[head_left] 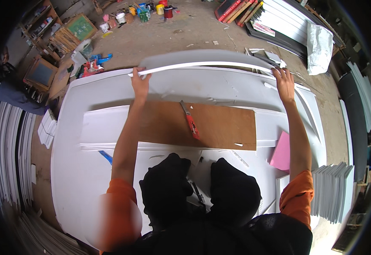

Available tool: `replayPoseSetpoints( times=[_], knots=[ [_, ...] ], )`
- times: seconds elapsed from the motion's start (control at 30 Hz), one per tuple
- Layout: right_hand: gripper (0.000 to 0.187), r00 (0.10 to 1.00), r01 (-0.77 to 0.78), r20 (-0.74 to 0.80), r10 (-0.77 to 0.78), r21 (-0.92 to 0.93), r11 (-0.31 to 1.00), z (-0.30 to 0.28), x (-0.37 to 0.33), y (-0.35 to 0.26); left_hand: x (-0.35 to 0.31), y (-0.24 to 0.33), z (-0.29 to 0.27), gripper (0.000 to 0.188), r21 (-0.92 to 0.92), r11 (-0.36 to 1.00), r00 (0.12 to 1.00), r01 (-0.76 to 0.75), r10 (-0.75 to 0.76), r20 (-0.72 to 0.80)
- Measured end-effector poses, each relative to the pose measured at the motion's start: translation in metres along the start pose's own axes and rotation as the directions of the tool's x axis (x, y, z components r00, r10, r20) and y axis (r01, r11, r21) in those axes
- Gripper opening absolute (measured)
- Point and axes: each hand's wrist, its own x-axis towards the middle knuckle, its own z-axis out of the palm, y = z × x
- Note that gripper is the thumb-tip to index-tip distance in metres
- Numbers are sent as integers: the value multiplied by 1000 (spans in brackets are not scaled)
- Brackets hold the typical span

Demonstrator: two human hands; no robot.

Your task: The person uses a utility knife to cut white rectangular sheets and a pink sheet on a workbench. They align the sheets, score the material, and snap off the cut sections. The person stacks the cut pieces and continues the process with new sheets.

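My left hand (140,85) and my right hand (284,85) are stretched forward over the far edge of a large white table (70,170). Each is closed on one end of a long white board (206,64), whose pale edge faces me; its flat side beyond is blurred. Below it lies a brown rectangular board (228,127) on top of several white panels (102,127). A utility knife (190,122) with a red handle rests on the brown board. Right of these, near my right forearm, sits a pink block (281,153).
A blue tool (106,157) lies left of my knees. White panels (332,191) are stacked at the right; more long boards (9,148) stand at the left. Paint pots (145,15) and books (238,12) are on the floor beyond. Someone's dark-clothed legs (22,97) show at the left.
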Motion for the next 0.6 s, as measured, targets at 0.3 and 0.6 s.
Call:
replayPoseSetpoints(
  times=[0.3,0.6],
  knots=[
    [26,284,-955,540,792,233,184,79,-141,-90,-126,-23,11,33,241,961,989,137,-145,15],
    [74,-131,-300,746,653,598,-743,75,-171,-207,-217,-39,124,31,133,990,966,-55,19,257]
  ],
)
